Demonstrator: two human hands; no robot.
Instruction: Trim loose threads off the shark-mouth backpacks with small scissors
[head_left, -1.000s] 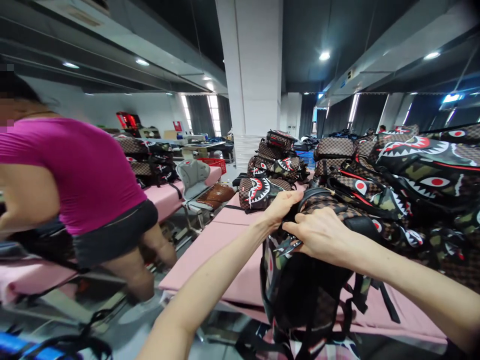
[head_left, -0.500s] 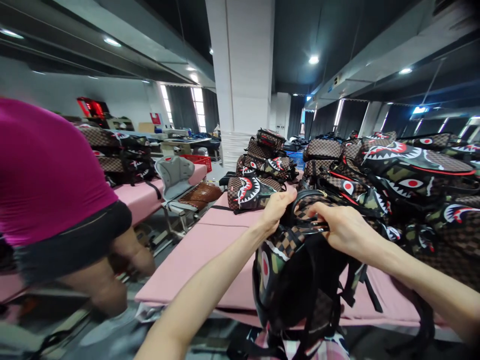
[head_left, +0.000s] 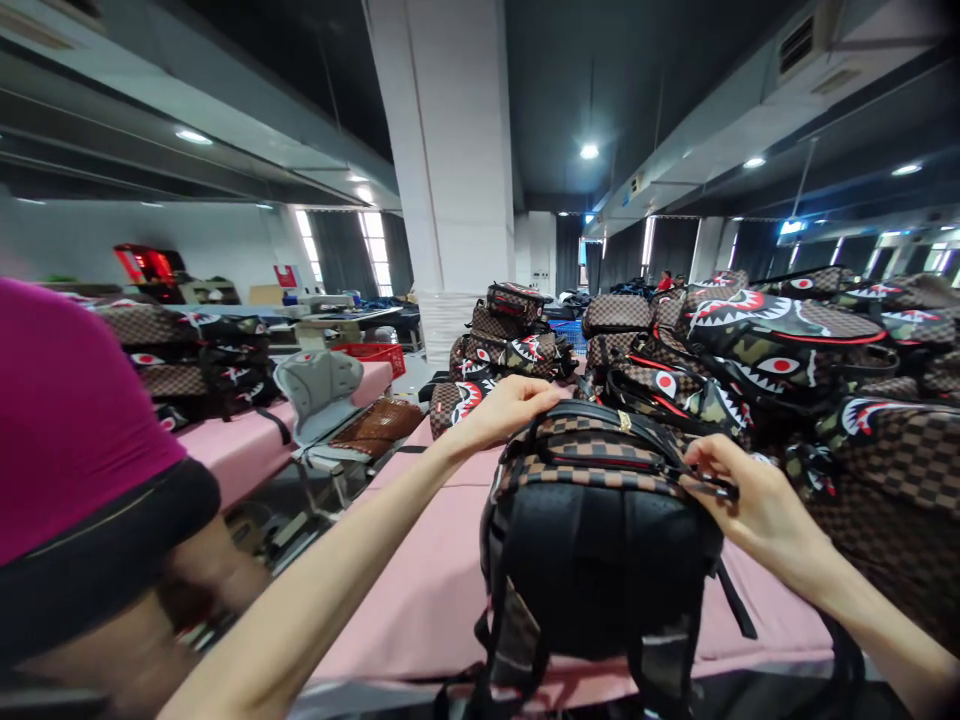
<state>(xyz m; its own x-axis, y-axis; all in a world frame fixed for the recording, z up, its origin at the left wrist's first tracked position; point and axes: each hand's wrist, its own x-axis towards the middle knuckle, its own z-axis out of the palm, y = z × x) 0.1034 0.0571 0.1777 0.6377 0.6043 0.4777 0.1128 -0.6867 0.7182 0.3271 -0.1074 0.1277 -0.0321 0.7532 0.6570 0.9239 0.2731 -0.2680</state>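
Note:
A backpack [head_left: 600,570] stands at the near edge of the pink table [head_left: 420,590], its black padded back panel facing me and its shoulder straps hanging down. Its top is brown checkered with black trim and a zipper line. At the upper left corner my left hand [head_left: 517,408] is closed, fingers pinched on the black edge. My right hand [head_left: 739,495] is at the upper right corner, thumb and fingers closed on a black zipper pull [head_left: 712,486]. The backpack's front is hidden from me.
Backpacks with shark-mouth prints [head_left: 780,340] are piled along the table's right and far side. On the left a person in a magenta top [head_left: 75,410] stands close by. A grey chair [head_left: 319,390], a red basket [head_left: 375,355] and a white pillar [head_left: 457,180] are beyond.
My right hand has moved right along the backpack's top. The backpack has turned so its back panel faces me squarely. My left hand has shifted to its left corner.

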